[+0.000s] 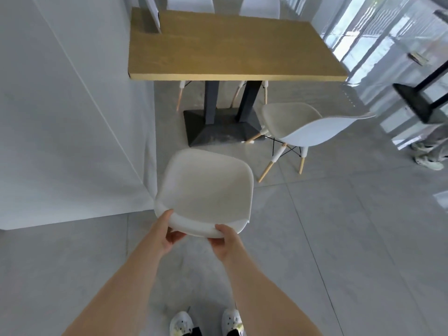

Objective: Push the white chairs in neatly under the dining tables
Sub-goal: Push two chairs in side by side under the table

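Because you stand behind the near chair [206, 190], both your hands sit on the top edge of its backrest: the left hand [169, 232] curls over the rim at about 7 o'clock of the seat, the right hand [224, 241] at about 5 o'clock, each with fingers wrapped under the lip and thumb on top. That paired grip likely lets you steer it straight. The chair stands clear of the table [230, 47], which lies at 12 o'clock, its seat pointing toward the black base [218, 129]. A second chair [305, 129] sits at 2 o'clock, turned sideways and only partly tucked under. The wall [72, 117] runs close at 9 o'clock, so you probably want little drift leftward.
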